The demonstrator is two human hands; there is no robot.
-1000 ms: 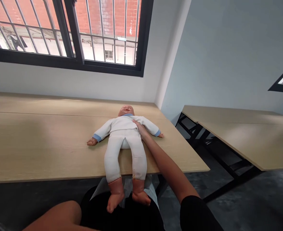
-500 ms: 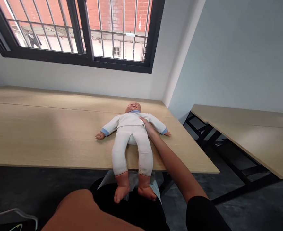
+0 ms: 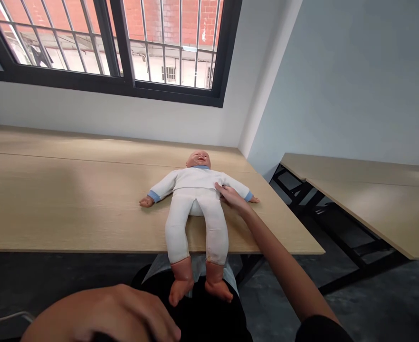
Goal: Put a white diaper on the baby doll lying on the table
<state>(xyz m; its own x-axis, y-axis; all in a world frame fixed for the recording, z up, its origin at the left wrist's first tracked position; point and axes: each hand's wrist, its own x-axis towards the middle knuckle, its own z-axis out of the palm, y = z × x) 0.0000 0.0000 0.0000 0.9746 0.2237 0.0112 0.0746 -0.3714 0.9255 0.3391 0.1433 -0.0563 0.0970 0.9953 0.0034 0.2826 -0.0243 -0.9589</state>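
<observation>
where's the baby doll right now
In the head view, the baby doll lies face up at the centre of the light wood table, its feet past the near edge and the person's right hand against its torso.

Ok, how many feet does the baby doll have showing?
2: one foot and the other foot, side by side, both hanging past the near edge of the table.

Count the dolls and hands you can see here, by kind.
Dolls: 1 (baby doll)
Hands: 2 (left hand, right hand)
Total: 3
</observation>
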